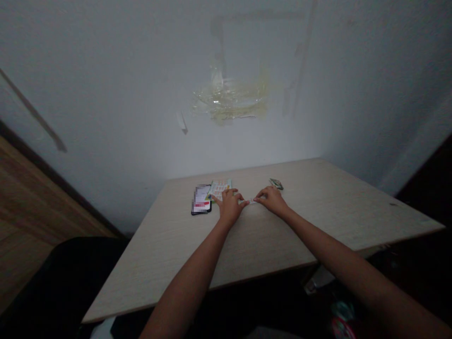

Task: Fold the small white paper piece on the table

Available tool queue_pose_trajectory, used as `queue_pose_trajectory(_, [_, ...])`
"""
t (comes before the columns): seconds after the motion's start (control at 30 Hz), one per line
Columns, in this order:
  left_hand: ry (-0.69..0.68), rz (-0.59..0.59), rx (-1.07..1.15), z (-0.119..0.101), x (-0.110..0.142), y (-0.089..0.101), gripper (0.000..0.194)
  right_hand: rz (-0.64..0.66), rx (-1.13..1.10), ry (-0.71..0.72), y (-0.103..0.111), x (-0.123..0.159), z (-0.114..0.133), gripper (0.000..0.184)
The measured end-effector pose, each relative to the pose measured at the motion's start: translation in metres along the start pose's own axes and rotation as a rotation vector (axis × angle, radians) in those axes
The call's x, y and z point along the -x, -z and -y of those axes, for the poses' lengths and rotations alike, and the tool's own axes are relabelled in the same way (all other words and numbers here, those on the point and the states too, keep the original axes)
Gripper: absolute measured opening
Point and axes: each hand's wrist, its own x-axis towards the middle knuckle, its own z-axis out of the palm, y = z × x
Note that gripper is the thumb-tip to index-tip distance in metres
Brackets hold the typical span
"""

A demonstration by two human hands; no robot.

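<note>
A small, pale strip that looks like paper (251,201) spans the short gap between my two hands, low over the table. My left hand (230,206) pinches its left end between thumb and finger, the other fingers spread. At the right end, my right hand (271,199) grips it with closed fingertips. Just beyond my left hand lies a printed, colourful sheet (219,185), partly covered by that hand. A phone (201,200) with a lit screen rests left of the sheet, close to it. Behind my right hand is a small dark patterned packet or card (277,183).
The light wooden table (169,254) stands against a grey wall (134,94) with peeling tape (240,101) on it. A dark object, perhaps a chair (77,263), is at the table's left. Below the front edge at right, several items sit in shadow.
</note>
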Motion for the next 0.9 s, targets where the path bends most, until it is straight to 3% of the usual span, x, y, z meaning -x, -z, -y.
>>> queue_pose_trajectory(0.27, [0.091, 0.011, 0.033, -0.002, -0.001, -0.002, 0.016, -0.028, 0.090, -0.065, -0.008, -0.001, -0.001, 0.024])
queue_pose_trajectory(0.73, [0.131, 0.031, 0.039, -0.001, -0.004, -0.006, 0.018, 0.001, 0.135, -0.149, -0.011, -0.002, 0.004, 0.021])
queue_pose_trajectory(0.9, [0.146, 0.030, 0.018, -0.001, -0.003, -0.007, 0.026, 0.061, 0.080, -0.053, -0.005, 0.001, 0.009, 0.022])
